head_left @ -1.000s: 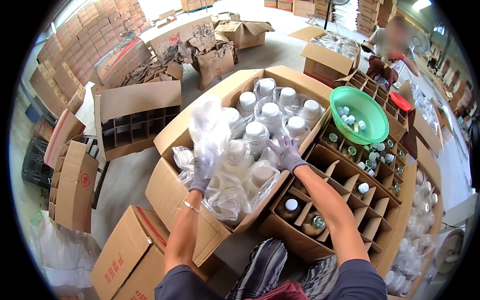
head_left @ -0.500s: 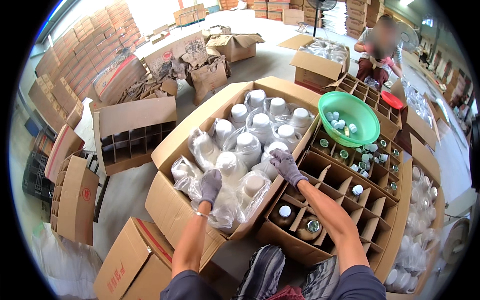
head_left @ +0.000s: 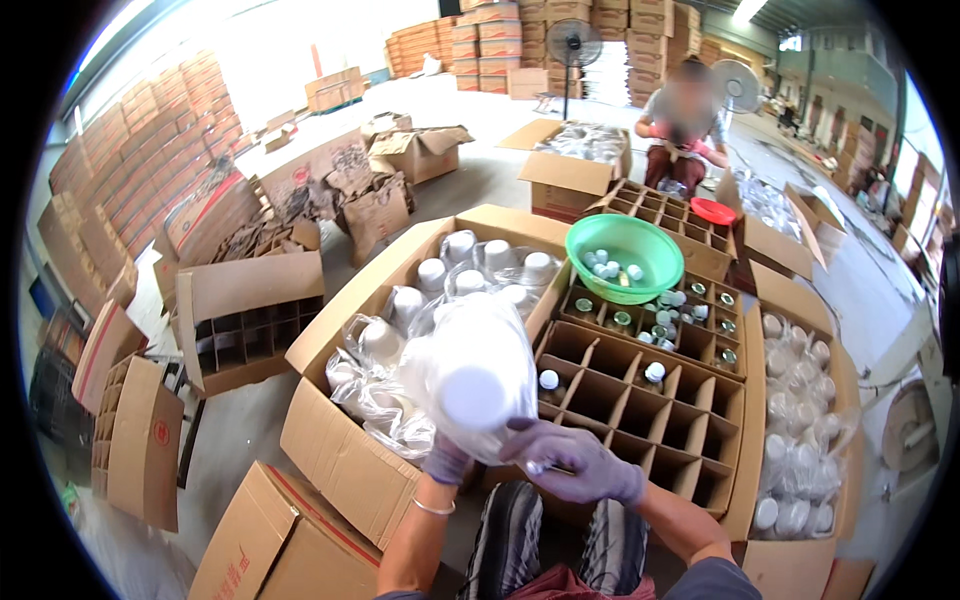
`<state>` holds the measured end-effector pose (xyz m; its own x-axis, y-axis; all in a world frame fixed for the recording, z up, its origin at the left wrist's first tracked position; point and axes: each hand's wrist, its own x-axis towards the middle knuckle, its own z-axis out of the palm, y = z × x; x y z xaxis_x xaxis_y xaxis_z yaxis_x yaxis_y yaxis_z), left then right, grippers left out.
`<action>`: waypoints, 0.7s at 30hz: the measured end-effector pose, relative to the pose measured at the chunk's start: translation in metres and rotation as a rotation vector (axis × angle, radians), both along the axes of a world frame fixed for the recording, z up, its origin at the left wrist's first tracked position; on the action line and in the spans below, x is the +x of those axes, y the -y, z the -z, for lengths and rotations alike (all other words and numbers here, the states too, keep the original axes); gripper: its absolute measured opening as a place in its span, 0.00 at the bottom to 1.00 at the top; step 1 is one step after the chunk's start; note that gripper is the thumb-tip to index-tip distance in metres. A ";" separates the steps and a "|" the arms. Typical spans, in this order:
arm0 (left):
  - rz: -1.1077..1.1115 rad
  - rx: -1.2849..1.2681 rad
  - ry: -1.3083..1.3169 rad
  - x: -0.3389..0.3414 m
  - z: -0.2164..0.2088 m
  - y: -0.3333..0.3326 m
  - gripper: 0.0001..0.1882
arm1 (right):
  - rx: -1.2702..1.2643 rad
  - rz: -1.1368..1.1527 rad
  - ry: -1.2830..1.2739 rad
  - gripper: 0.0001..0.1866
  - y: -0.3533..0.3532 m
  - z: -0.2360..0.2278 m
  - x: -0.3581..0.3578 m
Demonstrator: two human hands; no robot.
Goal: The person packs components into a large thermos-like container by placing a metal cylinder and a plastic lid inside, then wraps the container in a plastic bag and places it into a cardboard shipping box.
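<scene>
A white round-ended bundle in a clear plastic bag is held up in front of me, above the near edge of an open carton. My left hand, in a grey-purple glove, grips it from beneath; the bag hides part of those fingers. At the bag's near right end, my gloved right hand has its fingers curled and pinched on the plastic. Several similar white bundles in clear bags fill the carton. To its right stands a divided carton with a few white-capped bottles in its cells.
A green basin with small white caps rests on another divided carton with bottles. Far right, a carton holds clear-wrapped pieces. A closed carton stands near left. Across from me a person with pink gloves crouches near a red dish.
The bagged white bundle has come up out of the carton toward me. Both hands have drawn back and closer together around it. My view has shifted, so the surroundings sit further left.
</scene>
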<state>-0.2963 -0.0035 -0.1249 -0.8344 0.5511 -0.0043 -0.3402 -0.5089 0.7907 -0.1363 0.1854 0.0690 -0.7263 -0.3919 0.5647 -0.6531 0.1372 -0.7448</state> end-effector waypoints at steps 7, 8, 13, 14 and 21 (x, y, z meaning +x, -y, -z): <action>0.078 -0.317 -0.039 0.138 0.058 -0.022 0.30 | -0.288 0.599 0.063 0.18 -0.090 -0.011 0.109; 0.112 -0.323 -0.039 0.151 0.059 -0.026 0.29 | -0.368 0.631 0.202 0.38 -0.098 -0.005 0.110; 0.179 -0.315 -0.153 0.179 0.035 -0.047 0.24 | -0.197 0.471 0.417 0.61 -0.111 0.018 0.140; 0.181 -0.298 -0.186 0.172 0.026 -0.055 0.23 | -0.127 0.426 0.547 0.59 -0.118 0.023 0.149; 0.103 -0.226 -0.739 0.114 -0.087 -0.108 0.18 | 0.096 0.508 0.186 0.35 -0.107 0.024 0.164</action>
